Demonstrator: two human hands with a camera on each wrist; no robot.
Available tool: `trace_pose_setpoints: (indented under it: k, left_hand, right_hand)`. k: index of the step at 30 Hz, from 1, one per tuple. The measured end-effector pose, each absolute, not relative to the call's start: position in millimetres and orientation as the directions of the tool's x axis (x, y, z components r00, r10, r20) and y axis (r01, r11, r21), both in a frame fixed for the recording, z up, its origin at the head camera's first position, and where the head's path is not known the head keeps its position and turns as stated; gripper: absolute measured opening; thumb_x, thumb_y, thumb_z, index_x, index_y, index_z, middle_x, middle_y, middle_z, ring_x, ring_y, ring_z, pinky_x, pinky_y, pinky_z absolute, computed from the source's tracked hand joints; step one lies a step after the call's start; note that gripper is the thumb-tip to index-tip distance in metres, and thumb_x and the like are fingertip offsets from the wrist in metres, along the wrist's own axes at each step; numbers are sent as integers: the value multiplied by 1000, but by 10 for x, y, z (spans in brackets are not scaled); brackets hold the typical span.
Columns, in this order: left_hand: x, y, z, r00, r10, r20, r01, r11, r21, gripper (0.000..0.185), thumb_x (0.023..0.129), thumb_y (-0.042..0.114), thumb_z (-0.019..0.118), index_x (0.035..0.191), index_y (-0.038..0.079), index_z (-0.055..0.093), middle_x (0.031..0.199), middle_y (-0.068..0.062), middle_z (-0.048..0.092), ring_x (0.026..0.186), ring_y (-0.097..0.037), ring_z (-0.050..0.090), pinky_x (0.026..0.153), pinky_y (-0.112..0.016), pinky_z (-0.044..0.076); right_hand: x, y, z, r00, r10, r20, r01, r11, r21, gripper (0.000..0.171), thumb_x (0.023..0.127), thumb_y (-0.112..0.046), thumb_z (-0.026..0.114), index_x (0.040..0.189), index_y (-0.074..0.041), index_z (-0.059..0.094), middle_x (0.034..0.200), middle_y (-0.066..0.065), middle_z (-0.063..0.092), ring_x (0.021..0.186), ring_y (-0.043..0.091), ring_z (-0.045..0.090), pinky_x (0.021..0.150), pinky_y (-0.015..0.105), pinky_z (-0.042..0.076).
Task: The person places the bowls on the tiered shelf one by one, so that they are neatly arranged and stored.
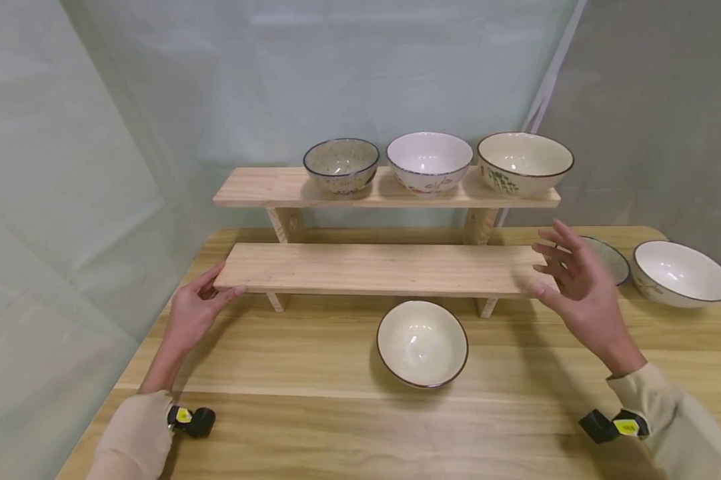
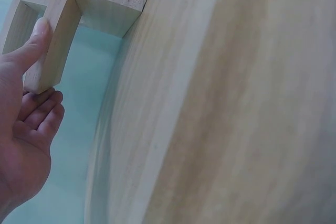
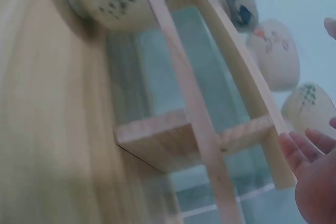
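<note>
The two-tier wooden stand (image 1: 384,257) stood toward the back of the worktop (image 1: 264,413), and its lower board (image 1: 336,273) was the part nearest the hands. The left hand (image 1: 195,307) had its grip clamped on that board's left end, thumb and fingers pinching it, while the right hand (image 1: 582,293) was by the right end with its fingers apart; whether it touched the wood could not be told. A pull from the left alone would probably have skewed the stand, and the bowls on top looked loose enough to slide. Most exposed seemed the green-patterned bowl (image 1: 525,163), its rim jutting past the right end; the floral bowl (image 1: 429,167) and speckled bowl (image 1: 341,167) sat further in. A forward shift could have bumped the dark-rimmed bowl (image 1: 422,343) just in front, and a careless right wrist might have knocked the white bowl (image 1: 681,273) beyond.
</note>
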State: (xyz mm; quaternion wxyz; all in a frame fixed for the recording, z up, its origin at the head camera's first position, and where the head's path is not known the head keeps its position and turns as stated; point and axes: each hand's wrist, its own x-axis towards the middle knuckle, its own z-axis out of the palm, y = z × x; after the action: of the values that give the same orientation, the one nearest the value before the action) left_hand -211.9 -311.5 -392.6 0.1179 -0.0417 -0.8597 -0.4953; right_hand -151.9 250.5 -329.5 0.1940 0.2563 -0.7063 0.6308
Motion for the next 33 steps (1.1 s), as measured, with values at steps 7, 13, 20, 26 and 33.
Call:
trace_pose_setpoints:
  k: [7, 13, 20, 26, 33]
  left_hand:
    - [-2124, -3113, -3914, -970, -47, 237, 181, 507, 843, 73, 87, 26, 72, 144, -2, 36, 137, -25, 45, 119, -24, 52, 79, -9, 45]
    - [-2123, -3107, -3909, -972, -51, 231, 174, 509, 843, 74, 87, 27, 72, 145, -2, 36, 137, -25, 46, 119, -23, 53, 79, -9, 46]
    - [-2128, -3101, -3907, -971, -53, 234, 174, 515, 840, 73, 87, 27, 72, 144, -2, 37, 137, -25, 45, 122, -29, 49, 80, -8, 44]
    - [-2122, -3099, -3909, -972, -52, 227, 171, 506, 846, 74, 87, 27, 71, 145, -1, 35, 138, -25, 44, 123, -31, 48, 81, -9, 45]
    - [-2111, -3097, -3908, -972, -56, 228, 170, 502, 848, 74, 87, 26, 71, 146, 0, 34, 139, -26, 42, 125, -33, 45, 81, -9, 44]
  right_hand:
    - [-1410, 2370, -3470, -735, -202, 648, -658, -18, -752, 83, 73, 27, 62, 145, 9, 26, 141, 28, 35, 126, 32, 41, 96, 28, 42]
    - [-1313, 2242, -3602, -721, -286, 631, -660, 8, -751, 88, 68, 26, 67, 144, 12, 24, 141, 29, 36, 126, 33, 42, 98, 28, 41]
    - [-1227, 2138, -3748, -748, -352, 562, -636, 143, -758, 98, 64, 22, 75, 146, 6, 25, 138, 31, 36, 124, 29, 44, 95, 25, 43]
    - [-1179, 2054, -3829, -753, -377, 539, -633, 196, -749, 99, 61, 18, 79, 145, 7, 28, 139, 27, 37, 122, 34, 44, 92, 28, 46]
    - [-1152, 1983, -3937, -812, -396, 429, -547, 259, -796, 102, 64, 3, 87, 148, -11, 31, 144, 6, 36, 126, 29, 41, 94, 33, 46]
